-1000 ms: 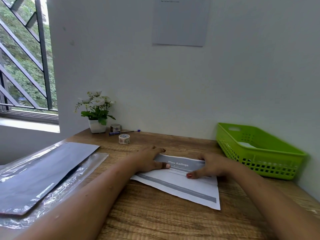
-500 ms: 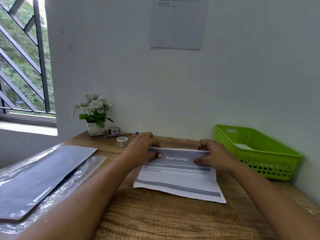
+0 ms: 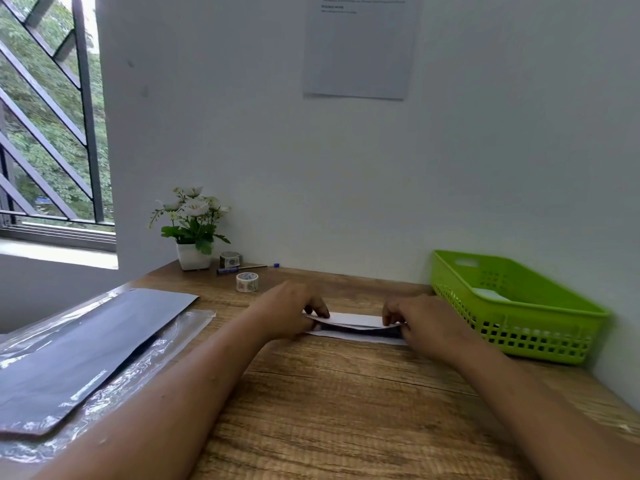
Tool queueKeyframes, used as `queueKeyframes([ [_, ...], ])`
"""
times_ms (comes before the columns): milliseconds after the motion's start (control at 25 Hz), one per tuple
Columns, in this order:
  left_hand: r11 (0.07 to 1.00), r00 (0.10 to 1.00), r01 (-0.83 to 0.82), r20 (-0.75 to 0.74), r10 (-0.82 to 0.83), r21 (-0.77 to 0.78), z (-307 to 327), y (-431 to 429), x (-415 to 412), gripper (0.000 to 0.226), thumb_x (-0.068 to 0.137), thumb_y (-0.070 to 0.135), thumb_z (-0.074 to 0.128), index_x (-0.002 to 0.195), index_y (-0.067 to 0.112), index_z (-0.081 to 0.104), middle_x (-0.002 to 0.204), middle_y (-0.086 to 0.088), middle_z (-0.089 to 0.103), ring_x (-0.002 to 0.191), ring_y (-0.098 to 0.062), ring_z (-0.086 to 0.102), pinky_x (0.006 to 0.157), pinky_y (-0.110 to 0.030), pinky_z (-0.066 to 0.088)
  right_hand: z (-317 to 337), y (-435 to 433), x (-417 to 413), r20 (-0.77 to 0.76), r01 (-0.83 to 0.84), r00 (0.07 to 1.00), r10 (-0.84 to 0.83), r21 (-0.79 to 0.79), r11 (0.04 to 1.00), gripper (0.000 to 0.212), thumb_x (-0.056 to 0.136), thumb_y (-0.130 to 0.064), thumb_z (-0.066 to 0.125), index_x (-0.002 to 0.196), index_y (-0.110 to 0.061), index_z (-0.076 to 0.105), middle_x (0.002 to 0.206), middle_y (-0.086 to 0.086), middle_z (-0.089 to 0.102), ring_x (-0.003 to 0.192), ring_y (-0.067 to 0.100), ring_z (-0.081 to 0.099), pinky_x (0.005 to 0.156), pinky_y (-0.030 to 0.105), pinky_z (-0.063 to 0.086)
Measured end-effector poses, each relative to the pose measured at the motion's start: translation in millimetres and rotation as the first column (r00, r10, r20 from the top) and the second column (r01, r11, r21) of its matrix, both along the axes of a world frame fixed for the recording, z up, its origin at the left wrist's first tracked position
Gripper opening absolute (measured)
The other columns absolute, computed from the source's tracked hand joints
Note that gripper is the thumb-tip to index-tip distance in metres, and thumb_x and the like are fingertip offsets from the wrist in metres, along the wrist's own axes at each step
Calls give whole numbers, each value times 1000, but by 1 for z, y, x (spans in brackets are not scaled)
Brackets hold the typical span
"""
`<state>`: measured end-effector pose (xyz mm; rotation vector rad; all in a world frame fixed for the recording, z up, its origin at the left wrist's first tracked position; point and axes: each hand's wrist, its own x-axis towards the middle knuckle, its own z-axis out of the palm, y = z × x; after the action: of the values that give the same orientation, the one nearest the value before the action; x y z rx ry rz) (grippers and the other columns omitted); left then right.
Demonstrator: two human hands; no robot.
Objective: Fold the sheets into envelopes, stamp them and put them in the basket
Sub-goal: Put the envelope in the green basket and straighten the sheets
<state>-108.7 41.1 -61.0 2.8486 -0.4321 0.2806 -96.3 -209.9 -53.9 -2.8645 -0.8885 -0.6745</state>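
Well, the wooden table [image 3: 346,393] fills the lower half of the view, its grain running left to right, and it is pushed into a corner of plain white walls. At twelve o'clock from the person lies the sheet [image 3: 353,320], folded into a narrow strip with its top layer bowed up off the layer below. The left hand [image 3: 287,313] grips the strip's left end and the right hand [image 3: 426,320] grips its right end, fingers curled over the paper. At two o'clock, against the right wall, sits the green basket [image 3: 540,337] with a white paper [image 3: 488,293] inside it. At eleven o'clock, along the back wall, stand a potted plant [image 3: 193,230] with white flowers, a tape roll [image 3: 229,259], a pen [image 3: 242,269], and a second tape roll [image 3: 247,282] nearer the hands. At nine o'clock a dark folder [image 3: 86,355] rests on a clear plastic sleeve [image 3: 145,372]. A printed notice [image 3: 356,46] hangs on the back wall at twelve o'clock. A barred window [image 3: 45,116] with green trees behind it is at ten o'clock.
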Motion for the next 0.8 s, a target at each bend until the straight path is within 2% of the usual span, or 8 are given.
queueKeyframes([
  [120,1000,990,-10,-138,6,-22,0,-2,-1,37,81,50,63,116,38,64,122,7,61,111,-13,55,97,-38,45,1,3,-4,-115,54,991,-66,-98,994,34,80,-11,51,104,-32,63,114,-11,66,105,12,59,75,23,39],
  [200,997,987,-10,-160,-2,-77,-1,-5,-2,36,82,52,61,113,34,66,120,6,61,110,-15,54,93,-34,44,1,5,-5,-153,98,982,-115,-113,989,34,84,-14,49,108,-33,63,117,-10,64,108,13,58,80,24,40],
  [320,993,991,2,-133,-18,-118,-6,-14,0,22,86,40,61,105,30,67,116,4,62,109,-15,55,93,-33,45,-10,14,1,-169,113,980,-109,13,993,34,90,-23,45,119,-31,61,127,-6,62,116,17,56,93,29,44],
  [440,989,994,18,-107,-34,-143,-11,-27,-1,20,89,31,58,108,25,63,120,2,60,111,-16,53,92,-30,41,-29,40,5,-349,8,936,36,121,993,36,95,-41,38,126,-30,53,129,-1,59,118,21,54,97,41,44],
  [520,987,993,26,-108,-44,-156,-11,-34,-1,21,92,24,54,111,19,60,123,-2,58,113,-19,51,89,-27,37,-34,53,4,-410,-38,909,81,111,993,41,96,-50,32,127,-28,47,132,0,56,119,20,52,98,42,42],
  [680,987,967,-34,-254,-8,-159,-5,-33,0,27,94,28,52,120,20,53,133,-3,49,119,-20,46,89,-28,33,-33,53,7,-455,36,890,-25,15,999,63,97,-55,26,149,-20,26,156,2,26,143,18,25,117,36,21],
  [800,990,940,-82,-338,37,-118,-3,-28,1,40,92,43,51,126,22,45,140,-6,44,122,-23,44,97,-34,37,-32,42,16,-474,122,872,-119,-24,992,69,96,-57,24,150,-15,21,158,3,20,145,18,20,119,35,17],
])
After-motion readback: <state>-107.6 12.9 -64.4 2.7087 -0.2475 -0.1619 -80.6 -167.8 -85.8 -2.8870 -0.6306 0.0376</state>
